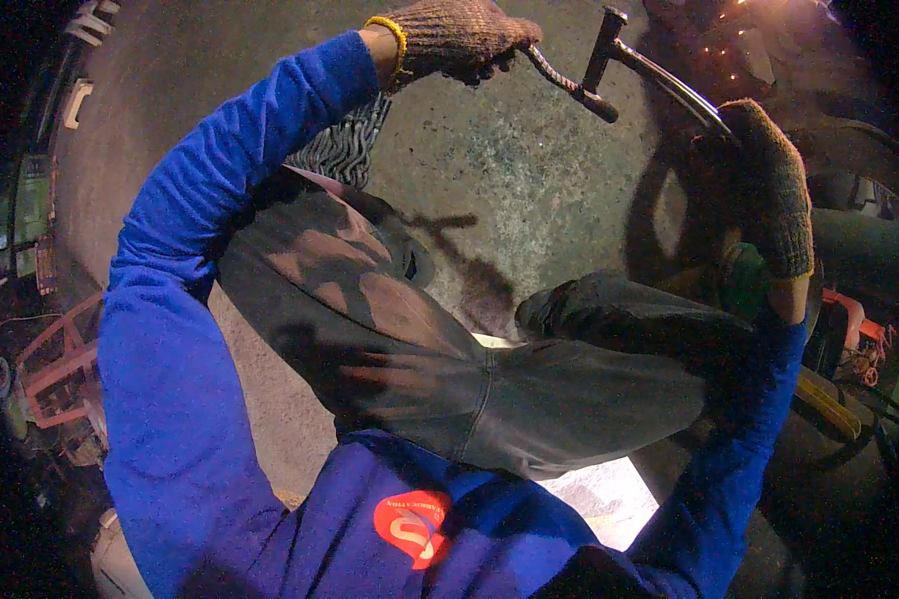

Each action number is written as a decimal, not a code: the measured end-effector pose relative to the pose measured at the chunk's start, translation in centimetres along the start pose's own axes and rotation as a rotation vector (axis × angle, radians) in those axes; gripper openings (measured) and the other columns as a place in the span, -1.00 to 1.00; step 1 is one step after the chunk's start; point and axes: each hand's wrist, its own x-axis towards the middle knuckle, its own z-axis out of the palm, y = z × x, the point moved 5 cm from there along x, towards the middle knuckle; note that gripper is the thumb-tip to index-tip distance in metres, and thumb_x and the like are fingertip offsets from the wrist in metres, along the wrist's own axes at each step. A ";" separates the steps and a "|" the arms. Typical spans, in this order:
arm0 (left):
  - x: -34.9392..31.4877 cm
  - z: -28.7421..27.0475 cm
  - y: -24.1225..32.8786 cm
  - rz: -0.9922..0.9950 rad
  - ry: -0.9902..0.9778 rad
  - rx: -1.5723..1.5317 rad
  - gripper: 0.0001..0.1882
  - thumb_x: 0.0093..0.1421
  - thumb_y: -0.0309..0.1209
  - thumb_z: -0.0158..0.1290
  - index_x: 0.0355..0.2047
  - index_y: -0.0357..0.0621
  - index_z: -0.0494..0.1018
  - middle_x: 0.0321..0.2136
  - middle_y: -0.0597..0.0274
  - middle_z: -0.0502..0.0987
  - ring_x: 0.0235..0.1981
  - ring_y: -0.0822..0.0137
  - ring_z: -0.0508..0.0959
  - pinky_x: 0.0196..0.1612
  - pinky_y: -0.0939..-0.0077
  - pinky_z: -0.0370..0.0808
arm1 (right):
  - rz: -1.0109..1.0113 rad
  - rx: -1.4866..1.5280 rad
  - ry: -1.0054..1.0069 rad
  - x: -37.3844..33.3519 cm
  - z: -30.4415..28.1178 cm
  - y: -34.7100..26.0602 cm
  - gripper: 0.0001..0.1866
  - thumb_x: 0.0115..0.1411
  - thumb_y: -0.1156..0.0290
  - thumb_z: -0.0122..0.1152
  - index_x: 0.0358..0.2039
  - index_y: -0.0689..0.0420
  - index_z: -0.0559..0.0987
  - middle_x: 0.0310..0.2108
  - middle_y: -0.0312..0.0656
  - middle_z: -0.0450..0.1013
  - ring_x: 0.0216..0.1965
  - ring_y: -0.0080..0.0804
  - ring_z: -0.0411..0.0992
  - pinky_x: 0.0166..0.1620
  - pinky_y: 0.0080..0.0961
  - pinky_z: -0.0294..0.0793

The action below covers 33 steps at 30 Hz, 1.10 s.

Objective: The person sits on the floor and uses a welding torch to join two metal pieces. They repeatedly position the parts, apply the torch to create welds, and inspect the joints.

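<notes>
My left hand (pixel 459 40), in a brown knit glove with a yellow cuff, is closed around a ribbed metal rod (pixel 549 75). The rod's far end carries a short dark cylinder (pixel 599 107). My right hand (pixel 772 190), gloved the same way, grips the metal handle of a hammer (pixel 603 50). The hammer's head stands crosswise just above the cylinder; whether the two touch I cannot tell. Both tools are held out over the concrete floor, beyond my knees. The fingers of my right hand are mostly hidden behind the glove's back.
A bundle of grey wavy strands (pixel 348 145) lies past my left knee. Sparks (pixel 734 48) glow at the far right. Reddish metal framing (pixel 60 364) stands on the left. On the right are a red part (pixel 849 324), a yellow bar (pixel 827 404) and dark hoses.
</notes>
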 end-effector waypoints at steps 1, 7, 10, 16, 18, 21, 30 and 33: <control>-0.1 -0.1 -0.3 -0.087 0.044 -0.081 -0.59 0.27 -0.13 0.01 -0.42 -0.30 0.52 -0.54 0.20 0.53 -0.58 0.35 0.51 -0.51 0.44 0.48 | -0.009 0.042 0.005 0.0 0.1 0.2 -0.83 0.08 0.46 0.27 -0.28 0.11 0.54 -0.45 -0.12 0.49 -0.41 -0.29 0.49 -0.33 -0.38 0.45; -0.2 -0.1 0.3 -0.008 0.021 -0.135 -0.54 0.24 -0.09 0.05 -0.41 -0.35 0.55 -0.52 0.18 0.53 -0.57 0.34 0.50 -0.49 0.45 0.48 | 0.061 0.096 0.004 -0.3 -0.4 0.4 -0.85 0.08 0.49 0.25 -0.30 0.12 0.55 -0.45 -0.12 0.48 -0.41 -0.26 0.48 -0.33 -0.39 0.45; -0.9 -0.2 0.7 -0.026 0.023 -0.110 -0.53 0.24 -0.08 0.04 -0.41 -0.36 0.55 -0.52 0.17 0.54 -0.57 0.34 0.51 -0.49 0.46 0.49 | -0.025 0.012 0.030 0.0 -0.2 0.3 -0.85 0.08 0.47 0.25 -0.29 0.12 0.55 -0.44 -0.11 0.49 -0.41 -0.22 0.49 -0.33 -0.39 0.45; -0.4 -0.2 0.8 0.039 -0.020 -0.012 -0.59 0.28 -0.15 -0.03 -0.39 -0.31 0.55 -0.51 0.16 0.56 -0.58 0.37 0.53 -0.49 0.49 0.50 | -0.024 -0.030 0.009 0.1 -0.3 0.4 -0.83 0.09 0.40 0.27 -0.29 0.11 0.54 -0.42 -0.07 0.50 -0.38 -0.09 0.51 -0.32 -0.31 0.46; 0.3 -0.4 1.2 0.388 -0.009 0.420 -0.61 0.28 -0.16 -0.02 -0.40 -0.28 0.56 -0.53 0.16 0.55 -0.58 0.38 0.53 -0.50 0.48 0.50 | 0.015 -0.033 -0.013 0.2 -0.4 0.2 -0.83 0.10 0.39 0.27 -0.29 0.10 0.53 -0.43 -0.07 0.50 -0.37 -0.08 0.51 -0.32 -0.29 0.46; -0.1 -0.5 1.0 0.192 0.030 0.159 -0.59 0.26 -0.11 0.03 -0.43 -0.27 0.56 -0.56 0.19 0.53 -0.59 0.37 0.51 -0.52 0.47 0.48 | 0.004 -0.061 -0.001 0.2 -0.2 0.3 -0.84 0.11 0.37 0.27 -0.30 0.09 0.53 -0.44 -0.06 0.50 -0.38 -0.08 0.51 -0.31 -0.28 0.46; -0.8 -0.4 1.1 -0.071 -0.002 -0.022 -0.59 0.25 -0.07 0.06 -0.43 -0.22 0.55 -0.60 0.24 0.49 -0.61 0.39 0.46 -0.48 0.47 0.47 | 0.000 -0.083 0.011 -0.3 -0.2 1.0 -0.77 0.10 0.42 0.30 -0.21 0.11 0.53 -0.35 -0.08 0.52 -0.36 -0.29 0.51 -0.26 -0.38 0.48; -1.5 -0.1 0.5 -0.022 0.049 -0.151 -0.59 0.26 -0.08 0.03 -0.39 -0.23 0.53 -0.53 0.20 0.52 -0.59 0.36 0.48 -0.47 0.42 0.50 | 0.021 -0.027 -0.072 0.1 0.2 1.0 -0.73 0.08 0.44 0.29 -0.18 0.12 0.52 -0.32 -0.08 0.54 -0.31 -0.21 0.53 -0.24 -0.34 0.48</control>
